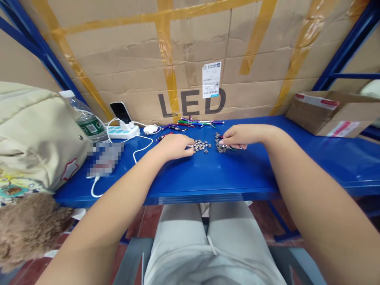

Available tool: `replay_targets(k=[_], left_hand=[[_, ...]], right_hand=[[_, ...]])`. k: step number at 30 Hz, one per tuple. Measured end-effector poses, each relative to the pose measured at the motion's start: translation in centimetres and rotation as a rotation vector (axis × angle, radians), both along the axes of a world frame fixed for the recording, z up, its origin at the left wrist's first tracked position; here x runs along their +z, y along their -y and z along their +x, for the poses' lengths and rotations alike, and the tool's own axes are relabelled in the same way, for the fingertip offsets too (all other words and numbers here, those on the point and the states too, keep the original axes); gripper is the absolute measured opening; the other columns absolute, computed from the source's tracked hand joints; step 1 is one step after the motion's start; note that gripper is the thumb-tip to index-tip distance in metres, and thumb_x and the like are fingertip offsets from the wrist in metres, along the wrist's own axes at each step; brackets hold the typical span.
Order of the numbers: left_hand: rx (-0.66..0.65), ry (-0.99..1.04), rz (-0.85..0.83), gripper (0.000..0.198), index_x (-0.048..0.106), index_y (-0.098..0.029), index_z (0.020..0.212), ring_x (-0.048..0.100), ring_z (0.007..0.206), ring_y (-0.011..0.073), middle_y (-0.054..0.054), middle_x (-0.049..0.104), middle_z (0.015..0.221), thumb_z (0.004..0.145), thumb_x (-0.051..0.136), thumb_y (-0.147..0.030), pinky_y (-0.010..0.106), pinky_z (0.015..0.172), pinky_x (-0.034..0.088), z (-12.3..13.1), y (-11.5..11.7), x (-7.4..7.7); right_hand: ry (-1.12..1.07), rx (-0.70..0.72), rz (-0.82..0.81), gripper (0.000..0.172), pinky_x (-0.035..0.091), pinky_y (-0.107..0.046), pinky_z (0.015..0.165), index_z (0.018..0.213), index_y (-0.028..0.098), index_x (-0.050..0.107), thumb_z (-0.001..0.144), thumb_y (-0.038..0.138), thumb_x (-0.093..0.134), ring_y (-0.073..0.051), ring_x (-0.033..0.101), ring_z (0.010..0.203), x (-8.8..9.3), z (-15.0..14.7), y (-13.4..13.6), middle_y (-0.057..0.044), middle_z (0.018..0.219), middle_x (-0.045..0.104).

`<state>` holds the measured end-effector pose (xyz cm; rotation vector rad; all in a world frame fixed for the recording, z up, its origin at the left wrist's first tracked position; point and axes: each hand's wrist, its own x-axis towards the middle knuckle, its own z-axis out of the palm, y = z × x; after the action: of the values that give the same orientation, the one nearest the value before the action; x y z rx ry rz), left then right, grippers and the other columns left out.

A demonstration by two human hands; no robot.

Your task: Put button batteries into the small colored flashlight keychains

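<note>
My left hand (175,146) rests on the blue shelf (225,174), fingers curled, its fingertips pinched at the edge of a small heap of round silver metal parts (202,145). My right hand (237,137) lies just right of it, fingers closed over a second heap of small metal parts (221,147); something green shows under the fingers. What each hand holds is too small to name. Behind both heaps lie several thin coloured pen-like sticks (197,123).
A large taped cardboard box marked LED (192,59) walls the back. At left stand a beige bag (32,134), a water bottle (84,116), a phone (120,112), a power strip (123,130) with white cables. A small cardboard box (326,113) sits at right.
</note>
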<state>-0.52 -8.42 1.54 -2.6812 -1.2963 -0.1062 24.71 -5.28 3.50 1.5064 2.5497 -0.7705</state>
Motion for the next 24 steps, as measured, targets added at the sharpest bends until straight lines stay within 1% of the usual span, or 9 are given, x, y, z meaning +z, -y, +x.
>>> replay_targets(k=[3, 6, 9, 14, 16, 20, 24], left_hand=[[0.011, -0.056, 0.006, 0.023, 0.061, -0.019, 0.076, 0.058, 0.075, 0.0188, 0.003, 0.066, 0.084, 0.082, 0.043, -0.033, 0.026, 0.053, 0.029, -0.1, 0.0, -0.1], [0.030, -0.090, 0.040, 0.025, 0.061, -0.019, 0.077, 0.058, 0.076, 0.0192, 0.004, 0.066, 0.085, 0.084, 0.042, -0.033, 0.026, 0.053, 0.029, -0.2, 0.1, -0.1], [0.049, -0.115, 0.073, 0.026, 0.063, -0.019, 0.080, 0.059, 0.078, 0.0197, 0.005, 0.067, 0.088, 0.086, 0.041, -0.032, 0.026, 0.055, 0.031, -0.3, 0.1, 0.1], [0.062, -0.144, 0.099, 0.029, 0.066, -0.021, 0.090, 0.060, 0.083, 0.0205, 0.005, 0.067, 0.091, 0.088, 0.040, -0.033, 0.026, 0.056, 0.035, -0.5, 0.0, 0.3], [0.054, -0.149, 0.112, 0.028, 0.067, -0.022, 0.092, 0.060, 0.084, 0.0204, 0.004, 0.067, 0.092, 0.087, 0.042, -0.033, 0.026, 0.058, 0.036, -0.7, -0.1, 0.2], [0.047, -0.146, 0.128, 0.027, 0.067, -0.024, 0.097, 0.060, 0.089, 0.0204, 0.004, 0.067, 0.095, 0.088, 0.043, -0.033, 0.026, 0.062, 0.039, -1.1, -0.4, 0.2], [0.079, -0.088, 0.133, 0.028, 0.066, -0.026, 0.102, 0.060, 0.091, 0.0208, 0.003, 0.067, 0.099, 0.090, 0.042, -0.036, 0.027, 0.068, 0.042, -2.2, -0.9, 0.7]], right_hand=[[0.096, -0.051, -0.070, 0.038, 0.040, -0.026, 0.051, 0.063, 0.018, 0.053, 0.080, 0.052, 0.055, -0.011, 0.048, 0.050, -0.2, -0.3, 0.1, -0.002, 0.059, 0.054], [0.144, -0.078, -0.077, 0.039, 0.041, -0.026, 0.049, 0.061, 0.018, 0.053, 0.079, 0.052, 0.056, -0.011, 0.048, 0.048, -0.6, -0.7, 0.0, -0.002, 0.056, 0.053], [0.131, -0.099, -0.076, 0.041, 0.044, -0.027, 0.049, 0.064, 0.017, 0.056, 0.080, 0.055, 0.056, -0.012, 0.051, 0.050, -0.8, -0.7, -0.2, -0.003, 0.060, 0.057], [0.069, -0.109, -0.099, 0.047, 0.047, -0.027, 0.052, 0.078, 0.017, 0.065, 0.081, 0.061, 0.050, -0.014, 0.058, 0.056, -0.6, -0.5, -0.3, -0.006, 0.069, 0.064], [0.044, -0.120, -0.084, 0.049, 0.047, -0.027, 0.052, 0.078, 0.016, 0.065, 0.082, 0.063, 0.048, -0.014, 0.057, 0.056, -0.5, -0.5, -0.2, -0.007, 0.070, 0.065], [0.030, -0.138, -0.051, 0.051, 0.047, -0.027, 0.052, 0.070, 0.016, 0.061, 0.083, 0.062, 0.046, -0.014, 0.057, 0.054, -0.3, -0.5, -0.2, -0.008, 0.068, 0.064], [0.031, -0.125, -0.051, 0.052, 0.047, -0.028, 0.052, 0.068, 0.016, 0.060, 0.082, 0.064, 0.047, -0.014, 0.057, 0.055, -0.5, -0.3, -0.4, -0.008, 0.069, 0.065]])
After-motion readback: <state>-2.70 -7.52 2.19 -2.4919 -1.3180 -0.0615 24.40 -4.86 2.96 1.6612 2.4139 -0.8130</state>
